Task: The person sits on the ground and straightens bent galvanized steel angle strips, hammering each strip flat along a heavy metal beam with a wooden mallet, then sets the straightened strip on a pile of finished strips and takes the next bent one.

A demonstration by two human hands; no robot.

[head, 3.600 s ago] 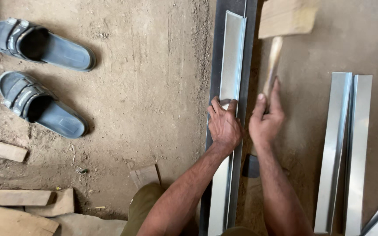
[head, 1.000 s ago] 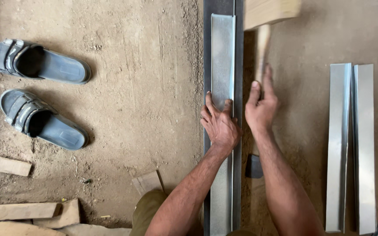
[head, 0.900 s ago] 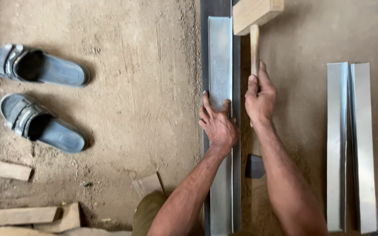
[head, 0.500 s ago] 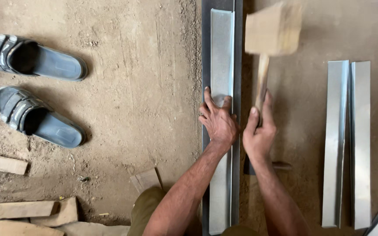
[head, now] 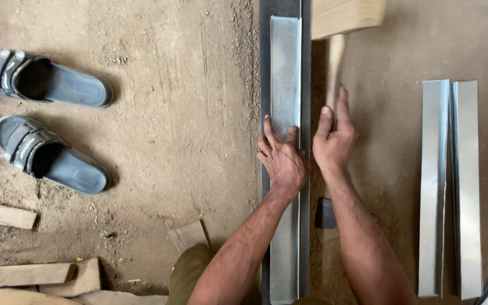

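A long strip of thin sheet metal [head: 284, 73], dull grey with a faint brushed sheen, lies on a darker, matt steel bar [head: 264, 68], pressed flat by the left hand [head: 282, 161], while the right hand [head: 332, 144] grips the smooth pale wooden handle of a mallet [head: 345, 17] with a light, raw-wood head. Two more folded metal strips [head: 450, 186], brighter and more reflective, rest on the hard-packed earthen floor [head: 187, 101], rough and gritty with loose sand. Matt blue-grey rubber sandals [head: 52, 124] and rough-sawn wood offcuts [head: 29, 274] lie nearby.
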